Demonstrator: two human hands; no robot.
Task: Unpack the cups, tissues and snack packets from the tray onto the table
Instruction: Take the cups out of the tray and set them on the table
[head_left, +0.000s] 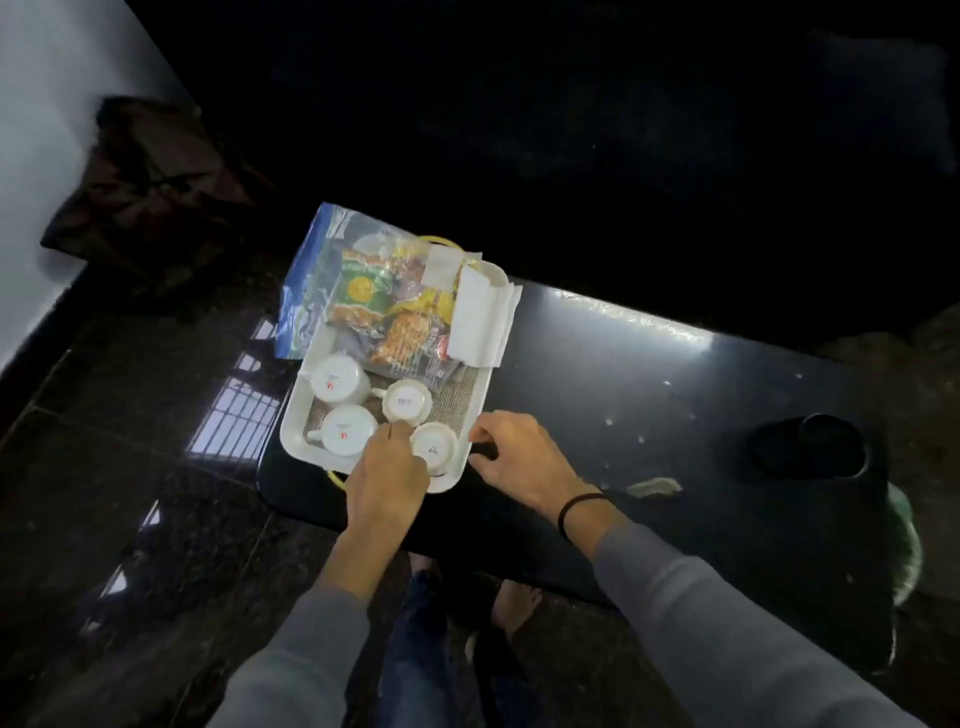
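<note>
A white tray (296, 415) lies on the left end of a black table (649, 395). Several white cups stand upside down in its near half; the nearest cup (435, 448) is by the tray's right corner. Snack packets (402, 322) fill the far half, with white tissues (480, 322) along the right rim. My left hand (387, 475) reaches over the tray's near rim, its fingertips between the cups, touching the nearest one. My right hand (514, 460) rests at the tray's right edge, fingers curled; whether it grips the rim is unclear.
A blue and clear plastic bag (311, 280) sticks out under the tray's far left side. A dark round object (810, 447) sits on the table's right part. A dark bag (156, 192) lies on the glossy floor by the wall. My legs stand below the table's near edge.
</note>
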